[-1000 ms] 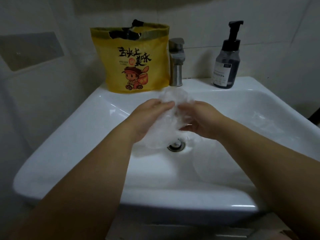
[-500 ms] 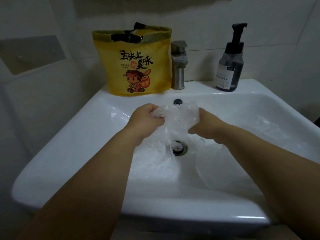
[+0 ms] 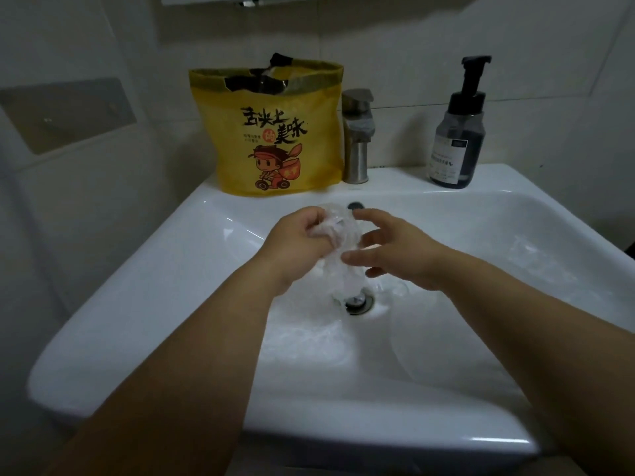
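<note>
Over the white sink (image 3: 144, 304) my left hand (image 3: 299, 245) grips a crumpled clear plastic film (image 3: 340, 269) near its top. The film hangs down from the fist toward the metal drain (image 3: 359, 302). My right hand (image 3: 395, 249) is just right of the film with its fingers spread and nearly straight. Its fingertips are at the film's edge, and I cannot tell whether they touch it. More clear plastic (image 3: 536, 259) lies flat against the basin's right wall.
A yellow printed bag (image 3: 275, 132) stands on the sink's back ledge at the left of the steel tap (image 3: 357, 139). A dark pump bottle (image 3: 458, 132) stands at the right of the tap. Tiled walls close in behind and at the left.
My right hand has let go of the film and spread its fingers. My left hand now holds the bunched film alone, and it hangs narrower than before.
</note>
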Available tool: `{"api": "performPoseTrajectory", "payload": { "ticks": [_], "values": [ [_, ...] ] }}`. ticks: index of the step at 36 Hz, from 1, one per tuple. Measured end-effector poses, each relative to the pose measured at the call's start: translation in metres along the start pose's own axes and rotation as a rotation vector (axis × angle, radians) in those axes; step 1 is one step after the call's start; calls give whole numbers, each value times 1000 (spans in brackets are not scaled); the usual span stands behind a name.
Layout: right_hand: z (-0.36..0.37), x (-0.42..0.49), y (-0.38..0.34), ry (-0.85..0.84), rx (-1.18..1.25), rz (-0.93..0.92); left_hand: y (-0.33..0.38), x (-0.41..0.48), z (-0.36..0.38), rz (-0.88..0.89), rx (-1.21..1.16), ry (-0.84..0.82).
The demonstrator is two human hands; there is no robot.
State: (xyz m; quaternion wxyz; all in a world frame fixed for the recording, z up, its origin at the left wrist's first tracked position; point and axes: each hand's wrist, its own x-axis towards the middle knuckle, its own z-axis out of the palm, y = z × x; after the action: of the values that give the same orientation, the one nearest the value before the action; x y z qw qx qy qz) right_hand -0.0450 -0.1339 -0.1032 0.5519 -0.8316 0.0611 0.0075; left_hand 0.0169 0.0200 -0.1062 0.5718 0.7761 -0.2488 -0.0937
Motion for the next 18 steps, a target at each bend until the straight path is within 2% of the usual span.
{"api": "performPoseTrajectory", "payload": {
  "ticks": [3,6,11,14,18],
  "values": [
    [1,2,-2,56,58,-15,2,0,0,4,-49,-20],
    [-1,5,-1,182,62,-22,8,-1,2,-49,-128,-69],
    [-7,7,0,300,82,-27,18,-6,6,-147,-241,-268],
    [-6,7,-4,300,159,-47,21,-8,10,-139,-247,-231],
    [-4,5,-7,270,234,-59,16,-9,10,1,-108,-164]
  ]
}}
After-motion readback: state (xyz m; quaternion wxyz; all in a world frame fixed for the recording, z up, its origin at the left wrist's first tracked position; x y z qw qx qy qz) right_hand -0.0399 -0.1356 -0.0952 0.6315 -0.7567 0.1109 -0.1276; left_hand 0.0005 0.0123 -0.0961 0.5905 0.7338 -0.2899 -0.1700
